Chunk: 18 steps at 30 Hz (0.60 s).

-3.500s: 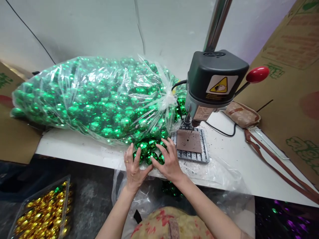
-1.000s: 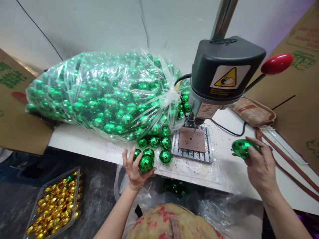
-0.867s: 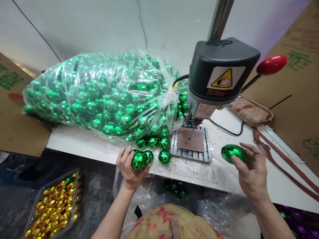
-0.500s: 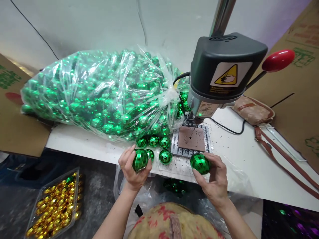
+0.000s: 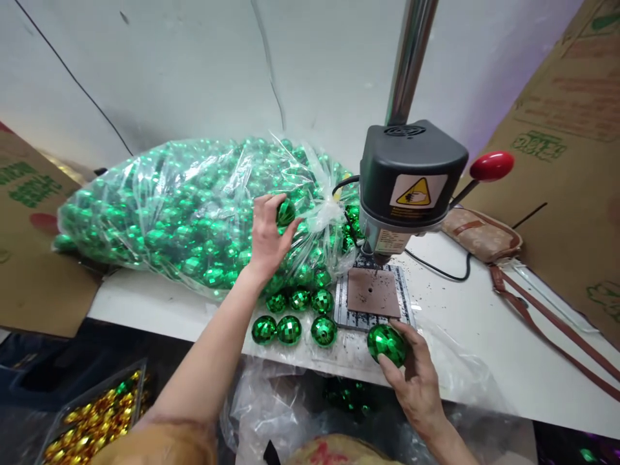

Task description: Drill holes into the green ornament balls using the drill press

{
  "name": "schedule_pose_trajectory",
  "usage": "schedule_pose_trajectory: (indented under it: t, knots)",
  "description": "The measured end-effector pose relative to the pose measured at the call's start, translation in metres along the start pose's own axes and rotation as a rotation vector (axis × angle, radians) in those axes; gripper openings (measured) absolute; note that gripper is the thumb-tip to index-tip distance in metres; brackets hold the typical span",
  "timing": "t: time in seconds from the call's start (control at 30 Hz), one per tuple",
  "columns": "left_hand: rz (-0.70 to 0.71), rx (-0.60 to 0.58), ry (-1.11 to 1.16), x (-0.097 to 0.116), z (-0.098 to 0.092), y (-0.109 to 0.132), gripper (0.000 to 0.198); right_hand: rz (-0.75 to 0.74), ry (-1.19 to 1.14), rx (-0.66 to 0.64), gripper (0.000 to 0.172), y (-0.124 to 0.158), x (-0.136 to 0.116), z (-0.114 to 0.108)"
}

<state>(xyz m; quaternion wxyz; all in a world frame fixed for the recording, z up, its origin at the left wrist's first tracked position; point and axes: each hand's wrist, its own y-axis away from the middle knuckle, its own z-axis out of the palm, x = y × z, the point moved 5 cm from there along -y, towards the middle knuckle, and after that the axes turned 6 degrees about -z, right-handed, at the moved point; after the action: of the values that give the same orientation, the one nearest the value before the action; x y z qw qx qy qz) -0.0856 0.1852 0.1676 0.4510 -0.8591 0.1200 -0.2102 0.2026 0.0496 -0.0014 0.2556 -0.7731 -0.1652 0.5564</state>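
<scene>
My left hand (image 5: 271,234) is raised over the front of a clear plastic bag (image 5: 169,213) packed with shiny green balls. Its fingers and thumb close around a faceted green ball (image 5: 285,212), partly hidden by the fingers. At the table's front edge, my right hand (image 5: 417,374) holds another green ball (image 5: 386,344) between thumb and fingers. Several mirrored balls (image 5: 289,330) lie in two short rows left of the drill press base (image 5: 341,310). Above a brown plate (image 5: 372,292) with a hole stands the black drill press head (image 5: 411,177).
A red-knobbed lever (image 5: 491,166) sticks out right of the drill. A patterned bag (image 5: 484,232) with a brown strap lies on the right, before a cardboard box (image 5: 557,194). At lower left is a tray of gold balls (image 5: 97,420). Dark shavings dot the white table (image 5: 150,300).
My left hand has let go of its earlier ball, which now lies in the front row, and moved up to the bag. My right hand still holds its ball. The view has tilted up.
</scene>
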Motion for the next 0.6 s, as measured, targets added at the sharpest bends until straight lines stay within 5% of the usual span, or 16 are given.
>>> schedule_pose_trajectory:
  t: [0.13,0.23,0.47,0.6]
  knots:
    - [-0.056,-0.404,-0.238,-0.027,0.059,-0.019,0.051,0.015,0.036,-0.007,0.043,0.009,0.004,0.002]
    - [-0.105,-0.573,-0.334,-0.037,0.084,-0.016,0.062,0.009,0.053,-0.009,0.042,0.012,0.003,0.001]
    - [-0.070,-0.583,-0.136,-0.043,0.100,-0.023,0.066,-0.027,0.054,-0.025,0.041,0.007,-0.005,0.004]
    - [-0.022,-0.286,0.030,-0.036,0.068,-0.033,0.054,-0.026,0.060,0.008,0.043,0.001,-0.007,0.003]
